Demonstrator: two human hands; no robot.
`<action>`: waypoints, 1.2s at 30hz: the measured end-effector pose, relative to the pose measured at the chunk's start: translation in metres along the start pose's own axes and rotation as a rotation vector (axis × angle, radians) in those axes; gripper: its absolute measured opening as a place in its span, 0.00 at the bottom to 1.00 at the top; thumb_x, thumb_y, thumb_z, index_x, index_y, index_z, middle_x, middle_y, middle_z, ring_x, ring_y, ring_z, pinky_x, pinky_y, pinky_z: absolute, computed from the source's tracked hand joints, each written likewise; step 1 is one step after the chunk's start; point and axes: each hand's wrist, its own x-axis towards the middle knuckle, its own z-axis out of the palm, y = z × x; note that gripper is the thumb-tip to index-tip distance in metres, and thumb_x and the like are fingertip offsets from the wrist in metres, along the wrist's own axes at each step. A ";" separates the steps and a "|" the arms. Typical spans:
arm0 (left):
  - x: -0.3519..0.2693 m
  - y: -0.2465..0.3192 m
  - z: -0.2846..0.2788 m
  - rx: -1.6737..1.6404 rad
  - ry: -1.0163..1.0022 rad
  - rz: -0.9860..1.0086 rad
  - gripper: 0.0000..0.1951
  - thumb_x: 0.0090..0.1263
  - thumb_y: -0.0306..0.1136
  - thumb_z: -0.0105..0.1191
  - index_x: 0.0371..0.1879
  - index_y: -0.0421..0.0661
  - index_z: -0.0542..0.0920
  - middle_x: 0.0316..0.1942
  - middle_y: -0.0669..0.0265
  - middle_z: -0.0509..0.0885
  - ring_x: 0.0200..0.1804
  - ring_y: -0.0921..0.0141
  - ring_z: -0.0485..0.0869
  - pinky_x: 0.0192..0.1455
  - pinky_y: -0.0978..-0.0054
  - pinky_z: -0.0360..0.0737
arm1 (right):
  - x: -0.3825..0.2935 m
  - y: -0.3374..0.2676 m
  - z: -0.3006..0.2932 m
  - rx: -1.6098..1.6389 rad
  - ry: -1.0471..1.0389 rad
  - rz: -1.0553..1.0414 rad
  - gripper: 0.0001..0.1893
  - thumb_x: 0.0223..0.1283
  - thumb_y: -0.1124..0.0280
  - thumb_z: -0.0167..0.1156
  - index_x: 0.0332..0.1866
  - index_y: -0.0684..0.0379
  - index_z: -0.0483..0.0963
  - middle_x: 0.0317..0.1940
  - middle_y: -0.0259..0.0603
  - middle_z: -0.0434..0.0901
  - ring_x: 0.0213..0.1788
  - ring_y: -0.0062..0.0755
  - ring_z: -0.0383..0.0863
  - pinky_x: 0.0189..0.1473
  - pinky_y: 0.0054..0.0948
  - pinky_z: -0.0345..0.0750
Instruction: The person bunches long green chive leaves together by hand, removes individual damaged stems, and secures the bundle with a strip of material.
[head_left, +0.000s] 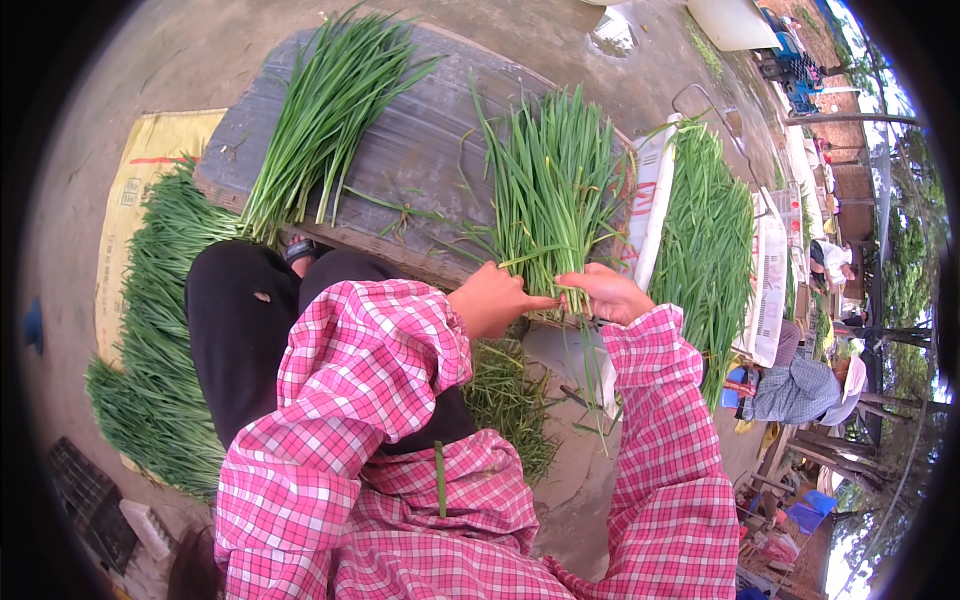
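Note:
A bunch of leafy green chives (551, 180) lies across the near edge of a low board-topped table (435, 135), its pale stem ends towards me. My right hand (611, 291) pinches those stem ends between thumb and fingers. Beside it, my left hand (495, 298) has its index finger stretched to the stems, touching or nearly touching the right fingers. Whether its curled fingers grip a blade is hidden. Loose blades dangle below my right hand. Farther left on the tabletop rests a second chive bunch (330, 120).
Left of my knees, a large chive pile (165, 322) covers a yellow woven sack (124, 225). To the right, more chives (697, 247) fill a white foam box (654, 202). Discarded leaves (510, 405) lie on the ground beneath. People (795, 390) sit farther right.

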 end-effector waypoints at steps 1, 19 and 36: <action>0.000 0.000 0.001 -0.006 -0.014 -0.014 0.34 0.46 0.31 0.52 0.55 0.69 0.58 0.28 0.64 0.75 0.32 0.66 0.77 0.34 0.67 0.70 | 0.002 0.000 0.000 -0.036 -0.012 0.010 0.09 0.52 0.72 0.53 0.35 0.67 0.69 0.26 0.38 0.74 0.25 0.22 0.74 0.25 0.19 0.73; 0.003 0.001 0.007 0.053 -0.098 -0.123 0.33 0.46 0.32 0.54 0.54 0.71 0.59 0.34 0.61 0.74 0.38 0.64 0.75 0.37 0.70 0.68 | -0.032 -0.021 -0.018 0.163 0.024 0.032 0.06 0.56 0.71 0.48 0.32 0.63 0.63 0.20 0.38 0.69 0.16 0.15 0.62 0.15 0.12 0.64; 0.004 0.011 -0.011 -0.367 -0.153 -0.168 0.20 0.47 0.29 0.48 0.44 0.49 0.71 0.30 0.53 0.76 0.34 0.55 0.75 0.36 0.61 0.72 | -0.154 -0.012 -0.056 0.468 -0.002 -0.328 0.09 0.60 0.69 0.43 0.28 0.62 0.60 0.15 0.35 0.63 0.10 0.12 0.54 0.11 0.11 0.54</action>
